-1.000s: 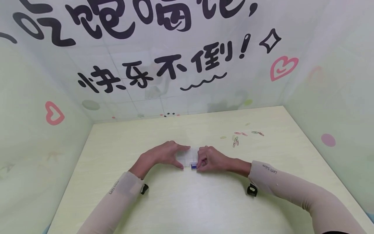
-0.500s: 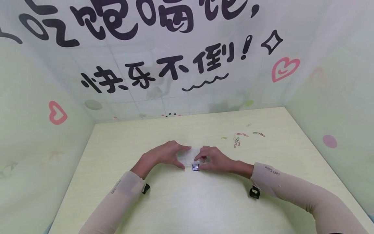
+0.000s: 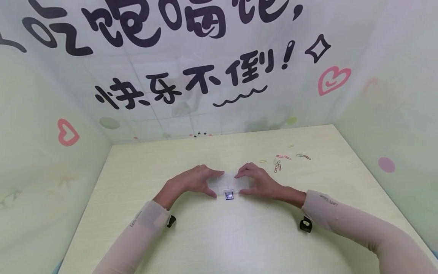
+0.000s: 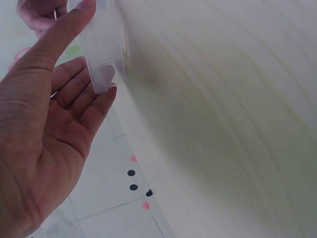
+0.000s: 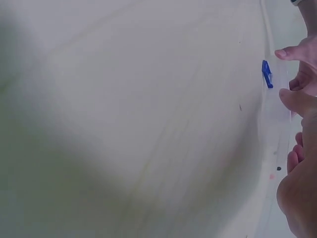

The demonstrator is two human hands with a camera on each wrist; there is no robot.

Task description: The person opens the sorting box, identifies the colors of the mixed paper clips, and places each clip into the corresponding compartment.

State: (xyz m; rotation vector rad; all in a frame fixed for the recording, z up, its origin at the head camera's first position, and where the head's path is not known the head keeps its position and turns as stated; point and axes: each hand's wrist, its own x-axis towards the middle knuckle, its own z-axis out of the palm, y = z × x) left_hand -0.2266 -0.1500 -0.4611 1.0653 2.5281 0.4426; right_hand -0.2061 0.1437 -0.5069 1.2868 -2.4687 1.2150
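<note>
A flat, clear plastic box [image 3: 226,183] lies on the table between both hands, with a blue latch [image 3: 229,196] at the middle of its near side. My left hand [image 3: 195,180] holds the box's left end, thumb along the near edge and fingers at the far one; the left wrist view shows that end of the box [image 4: 103,44] between thumb and fingers. At the right end, my right hand [image 3: 262,182] spans the box with its thumb close to the latch. In the right wrist view the latch [image 5: 267,74] sticks outward. The contents of the box cannot be made out.
Several coloured paper clips [image 3: 278,164] lie scattered on the table [image 3: 205,236] to the right, beyond the right hand. Printed curtains [image 3: 164,121] rise behind the table and along both sides.
My right hand has left the blue latch and slid right to span the box's right end. The latch, earlier partly covered by the fingers, now shows fully. The left hand keeps its hold.
</note>
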